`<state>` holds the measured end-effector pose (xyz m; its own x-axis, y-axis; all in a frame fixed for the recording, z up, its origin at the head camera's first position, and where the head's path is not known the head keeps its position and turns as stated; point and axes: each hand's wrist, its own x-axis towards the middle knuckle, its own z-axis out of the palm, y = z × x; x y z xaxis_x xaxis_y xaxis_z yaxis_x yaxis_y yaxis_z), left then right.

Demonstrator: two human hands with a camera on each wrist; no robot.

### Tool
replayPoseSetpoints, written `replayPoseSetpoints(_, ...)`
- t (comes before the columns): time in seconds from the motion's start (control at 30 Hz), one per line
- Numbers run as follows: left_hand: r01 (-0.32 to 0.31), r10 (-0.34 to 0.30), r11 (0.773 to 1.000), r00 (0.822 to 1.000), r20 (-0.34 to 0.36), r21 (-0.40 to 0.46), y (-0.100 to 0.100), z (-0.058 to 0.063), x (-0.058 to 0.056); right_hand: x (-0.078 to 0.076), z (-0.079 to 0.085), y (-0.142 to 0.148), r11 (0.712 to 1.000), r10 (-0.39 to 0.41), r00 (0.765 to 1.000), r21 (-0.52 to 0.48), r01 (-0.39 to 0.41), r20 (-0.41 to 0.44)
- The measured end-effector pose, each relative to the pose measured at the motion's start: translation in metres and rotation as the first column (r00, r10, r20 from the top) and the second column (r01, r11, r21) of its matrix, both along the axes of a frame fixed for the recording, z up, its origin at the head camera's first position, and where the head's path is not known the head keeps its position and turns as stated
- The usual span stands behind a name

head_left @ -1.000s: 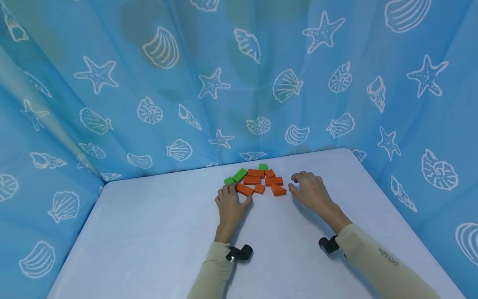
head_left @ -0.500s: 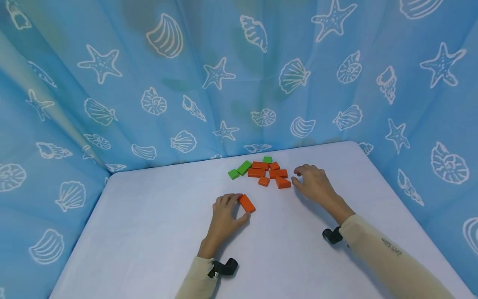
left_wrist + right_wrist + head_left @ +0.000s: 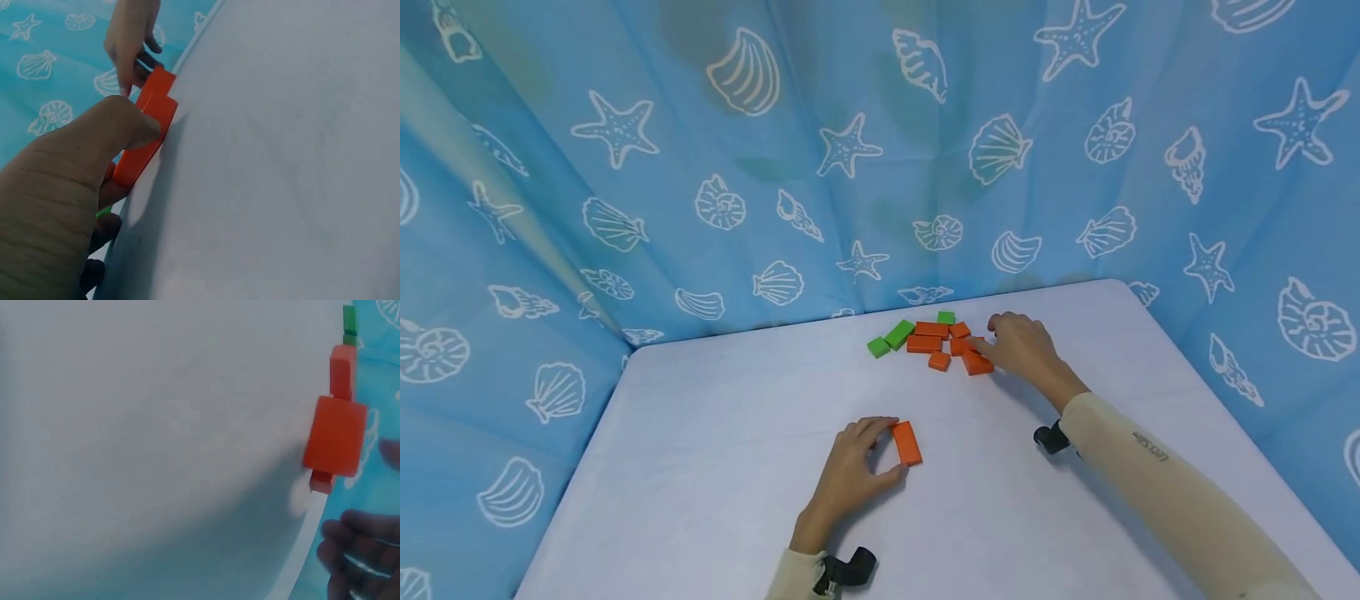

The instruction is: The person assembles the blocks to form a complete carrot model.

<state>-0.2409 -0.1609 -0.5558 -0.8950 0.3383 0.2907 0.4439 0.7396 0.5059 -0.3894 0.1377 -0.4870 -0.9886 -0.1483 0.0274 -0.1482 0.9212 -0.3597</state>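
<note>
My left hand (image 3: 844, 477) pinches an orange rectangular block (image 3: 907, 443) between thumb and fingers, low over the white table and nearer me than the pile. In the left wrist view the thumb lies along the face of this orange block (image 3: 149, 142). My right hand (image 3: 1024, 346) reaches over the right side of the pile, its thumb overlapping the orange blocks there. An orange wedge-shaped block (image 3: 977, 364) lies just below that thumb. The right wrist view shows the right hand's fingers (image 3: 359, 550) bent and spread apart from an orange block (image 3: 335, 435), with nothing held.
Several orange blocks (image 3: 924, 344) lie close together at the back of the white table (image 3: 715, 433). Green blocks (image 3: 900, 335) sit along the pile's left and far sides. A blue curtain (image 3: 760, 200) with white shell prints hangs behind the table and at both sides.
My left hand has drawn the orange rectangular block out of the pile toward me and turned it. The right hand has moved left, its thumb now over the pile's right-hand blocks.
</note>
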Motion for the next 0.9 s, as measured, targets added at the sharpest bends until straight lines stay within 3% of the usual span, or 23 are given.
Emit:
replayPoseSetpoints(0.23,0.006,-0.006,1.000,1.000,0.011,0.012,-0.006,0.001,0.009,-0.020,0.009,-0.021,0.988,-0.012,0.988,0.156,-0.012,0.152)
replayPoseSetpoints(0.43,0.016,-0.017,1.000,0.999,0.031,0.021,-0.004,0.002,0.008,-0.028,0.008,-0.030,0.968,-0.017,0.984,0.250,-0.029,0.178)
replayPoseSetpoints(0.63,0.021,-0.022,0.999,0.999,0.026,0.025,-0.005,0.002,0.008,-0.027,0.004,-0.037,0.959,-0.008,0.988,0.280,-0.035,0.151)
replayPoseSetpoints(0.9,0.032,-0.033,0.999,0.999,0.019,0.008,-0.009,0.005,0.008,-0.024,0.012,-0.039,0.983,-0.038,0.999,0.179,0.036,0.012)
